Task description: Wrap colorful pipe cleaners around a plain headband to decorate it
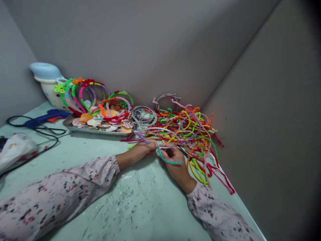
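Between my hands is a thin pale hoop (173, 132), like a headband, with a fuzzy purple wrapping (142, 137) along its left part. My left hand (140, 150) is closed on the hoop at the lower end of the purple part. Close beside it, my right hand (176, 162) pinches the hoop's other side together with a turquoise pipe cleaner (170, 162). That pipe cleaner starts at the fingertips and curves down across the right hand, its tail sticking out. The fingertips nearly meet, and the exact grip there is partly hidden.
Behind the right hand lies a tangled heap of coloured pipe cleaners (195, 129). A metal tray (100, 131) holds seashells and finished fuzzy hoops (82, 97). Bare hoops (143, 115) lean beside it. On the left are a blue glue gun (42, 119), its black cord, a white plastic bag (18, 147) and a blue-lidded container (48, 83).
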A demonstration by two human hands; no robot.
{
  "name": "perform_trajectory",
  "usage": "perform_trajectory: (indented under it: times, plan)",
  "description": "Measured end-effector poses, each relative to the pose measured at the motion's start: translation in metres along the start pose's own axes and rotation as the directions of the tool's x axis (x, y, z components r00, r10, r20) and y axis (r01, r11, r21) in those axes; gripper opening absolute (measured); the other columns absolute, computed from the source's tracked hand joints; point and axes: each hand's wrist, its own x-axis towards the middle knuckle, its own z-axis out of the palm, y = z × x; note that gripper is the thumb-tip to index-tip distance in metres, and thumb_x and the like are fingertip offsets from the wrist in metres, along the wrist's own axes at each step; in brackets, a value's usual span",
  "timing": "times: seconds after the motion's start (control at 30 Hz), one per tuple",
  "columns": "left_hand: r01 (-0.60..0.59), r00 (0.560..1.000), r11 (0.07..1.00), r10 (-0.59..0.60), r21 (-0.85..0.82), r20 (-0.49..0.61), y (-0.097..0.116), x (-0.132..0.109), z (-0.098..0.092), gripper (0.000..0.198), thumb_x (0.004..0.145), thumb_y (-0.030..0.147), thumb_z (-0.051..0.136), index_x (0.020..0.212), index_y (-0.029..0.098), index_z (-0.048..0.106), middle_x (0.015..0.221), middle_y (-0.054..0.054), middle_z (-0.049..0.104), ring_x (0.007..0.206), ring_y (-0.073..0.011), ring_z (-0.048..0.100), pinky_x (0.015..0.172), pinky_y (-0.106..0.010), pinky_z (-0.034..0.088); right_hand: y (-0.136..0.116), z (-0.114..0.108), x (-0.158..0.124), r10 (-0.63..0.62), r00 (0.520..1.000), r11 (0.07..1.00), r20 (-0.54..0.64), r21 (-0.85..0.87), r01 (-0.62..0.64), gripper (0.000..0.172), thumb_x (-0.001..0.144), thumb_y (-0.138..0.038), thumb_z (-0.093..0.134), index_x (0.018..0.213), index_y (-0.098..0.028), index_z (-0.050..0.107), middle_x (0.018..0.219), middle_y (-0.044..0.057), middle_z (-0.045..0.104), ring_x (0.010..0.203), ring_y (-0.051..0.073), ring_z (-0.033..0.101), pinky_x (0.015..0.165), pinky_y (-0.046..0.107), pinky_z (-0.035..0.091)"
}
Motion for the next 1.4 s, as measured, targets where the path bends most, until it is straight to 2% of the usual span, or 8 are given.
perform_trajectory:
  times: [0.43, 0.77, 1.03, 1.4]
  plan:
    - [0.036, 0.999, 0.999, -0.036, 0.014, 0.010, 0.0008, 0.0005, 0.0014, 0.027, 0.082, 0.035, 0.048, 0.061, 0.018, 0.043, 0.053, 0.004, 0.037, 0.049, -0.0090, 0.033, 0.046, -0.025, 0.024, -0.0012, -0.0029, 0.0019, -0.024, 0.999, 0.997, -0.025, -0.076, 0.022, 0.012, 0.080, -0.027, 0.063, 0.089, -0.019, 0.066, 0.086, 0.004, 0.066, 0.077, 0.017, 0.062, 0.073, 0.031, 0.050]
    - [0.019, 0.999, 0.999, -0.020, 0.041, 0.029, 0.0012, -0.0005, 0.0005, 0.031, 0.084, 0.037, 0.047, 0.061, 0.018, 0.041, 0.054, 0.004, 0.037, 0.050, -0.0094, 0.034, 0.048, -0.024, 0.025, -0.0067, -0.0023, 0.0012, -0.041, 0.999, 0.999, -0.024, -0.021, 0.040, 0.011, 0.079, -0.026, 0.064, 0.087, -0.019, 0.066, 0.087, 0.005, 0.068, 0.083, 0.019, 0.064, 0.081, 0.035, 0.050]
    - [0.028, 0.999, 0.997, -0.030, 0.065, 0.028, -0.0003, -0.0012, 0.0003, 0.028, 0.084, 0.037, 0.045, 0.063, 0.018, 0.043, 0.055, 0.004, 0.039, 0.052, -0.0102, 0.035, 0.051, -0.024, 0.026, -0.0072, -0.0001, 0.0023, -0.001, 0.996, 0.999, -0.087, -0.046, -0.003, 0.009, 0.073, -0.024, 0.067, 0.079, -0.018, 0.067, 0.077, 0.005, 0.069, 0.074, 0.018, 0.064, 0.072, 0.033, 0.052]
    - [0.045, 0.999, 0.986, -0.044, 0.162, -0.012, 0.0003, -0.0045, 0.0007, 0.027, 0.085, 0.037, 0.045, 0.067, 0.018, 0.047, 0.058, 0.003, 0.044, 0.056, -0.0113, 0.040, 0.054, -0.024, 0.030, -0.0093, 0.0021, 0.0022, 0.109, 0.990, 0.994, -0.089, -0.015, -0.110, 0.009, 0.069, -0.027, 0.069, 0.070, -0.018, 0.065, 0.066, 0.001, 0.064, 0.059, 0.015, 0.057, 0.055, 0.026, 0.046]
